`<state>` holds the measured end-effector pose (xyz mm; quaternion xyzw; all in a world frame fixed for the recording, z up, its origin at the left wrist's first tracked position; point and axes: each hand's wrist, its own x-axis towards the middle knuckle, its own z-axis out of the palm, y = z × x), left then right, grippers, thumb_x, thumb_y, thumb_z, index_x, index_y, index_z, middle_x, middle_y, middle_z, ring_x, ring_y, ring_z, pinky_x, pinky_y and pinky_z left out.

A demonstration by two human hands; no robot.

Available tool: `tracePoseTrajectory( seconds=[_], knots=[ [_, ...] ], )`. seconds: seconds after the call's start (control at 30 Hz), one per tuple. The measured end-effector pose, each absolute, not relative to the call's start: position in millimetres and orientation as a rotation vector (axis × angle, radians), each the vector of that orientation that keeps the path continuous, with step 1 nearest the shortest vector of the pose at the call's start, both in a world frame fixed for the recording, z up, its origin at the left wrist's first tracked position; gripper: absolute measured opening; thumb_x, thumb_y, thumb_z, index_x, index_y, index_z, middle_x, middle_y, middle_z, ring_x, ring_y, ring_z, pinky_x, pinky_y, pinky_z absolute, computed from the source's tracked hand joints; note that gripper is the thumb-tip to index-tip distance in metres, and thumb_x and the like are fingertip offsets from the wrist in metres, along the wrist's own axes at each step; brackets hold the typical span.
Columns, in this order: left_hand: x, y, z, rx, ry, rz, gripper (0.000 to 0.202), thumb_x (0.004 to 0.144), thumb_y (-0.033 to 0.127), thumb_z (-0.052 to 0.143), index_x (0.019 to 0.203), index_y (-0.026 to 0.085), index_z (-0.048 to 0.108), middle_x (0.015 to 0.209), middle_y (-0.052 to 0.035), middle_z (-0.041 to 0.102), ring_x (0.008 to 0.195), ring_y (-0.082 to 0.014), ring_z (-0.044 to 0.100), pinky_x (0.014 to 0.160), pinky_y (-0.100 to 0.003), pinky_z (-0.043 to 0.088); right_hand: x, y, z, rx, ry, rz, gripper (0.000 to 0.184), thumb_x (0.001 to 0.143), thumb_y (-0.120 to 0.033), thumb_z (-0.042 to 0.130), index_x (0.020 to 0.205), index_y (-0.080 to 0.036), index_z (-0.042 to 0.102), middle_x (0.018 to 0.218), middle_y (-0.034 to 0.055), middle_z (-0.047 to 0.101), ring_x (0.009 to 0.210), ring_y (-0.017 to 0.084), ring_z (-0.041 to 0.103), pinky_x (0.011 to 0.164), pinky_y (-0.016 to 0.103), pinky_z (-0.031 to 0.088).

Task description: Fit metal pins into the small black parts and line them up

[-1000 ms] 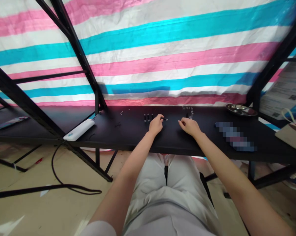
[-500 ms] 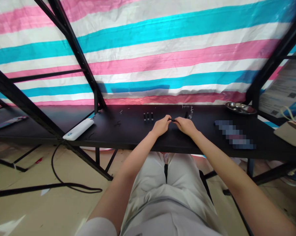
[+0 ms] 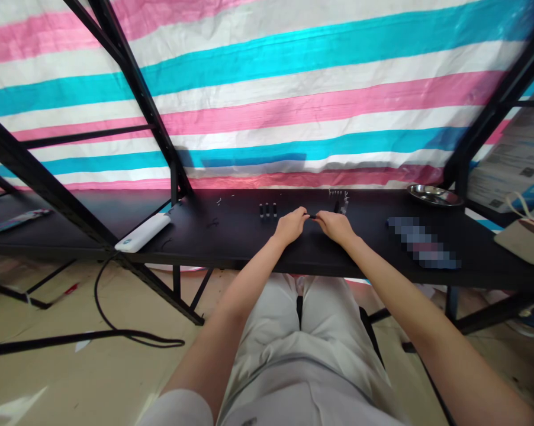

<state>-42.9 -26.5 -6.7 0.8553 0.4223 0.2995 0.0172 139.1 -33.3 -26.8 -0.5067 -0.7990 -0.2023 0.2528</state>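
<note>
Between my hands, just over the black table, is a small dark stick-like piece [image 3: 311,216]; its kind is too small to make out. My left hand [image 3: 292,226] is closed on its left end, and the fingertips of my right hand [image 3: 333,226] pinch the right end. Left of my hands, three short black cylinders with pale ends [image 3: 267,210] stand in a row. Just beyond my right hand is another black cylinder [image 3: 337,206]. Small clear pieces [image 3: 344,204] lie beside it, and a row of tiny whitish parts [image 3: 337,192] is at the back.
The black table [image 3: 231,242] runs across, with a striped sheet [image 3: 293,118] behind. A white power-bank-like box [image 3: 143,232] is at left. To the right are a metal dish [image 3: 434,196], a blurred-out flat object [image 3: 424,242] and a beige bag-like item [image 3: 524,239]. Black frame posts [image 3: 138,89] rise at left.
Both hands stay in almost the same place, gripping the small dark piece. The right fingers and the piece have shifted very slightly; nothing else on the table has moved.
</note>
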Motion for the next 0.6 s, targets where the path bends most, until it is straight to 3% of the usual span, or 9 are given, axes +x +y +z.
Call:
tracePoseTrajectory(
  seconds=[0.6],
  knots=[
    [-40.8, -27.2, -5.6, 2.678, 1.545, 0.851, 0.043, 0.095, 0.043, 0.023, 0.087, 0.017, 0.056, 0.078, -0.009, 0.065, 0.073, -0.0189, 0.063, 0.064, -0.025, 0.042, 138.4, -35.9, -25.2, -1.349, -2.193, -0.505, 0.033, 0.093, -0.036, 0.035, 0.089, -0.018, 0.061, 0.086, 0.007, 0.067, 0.071, 0.016, 0.06, 0.057, 0.025, 0.033]
  ],
)
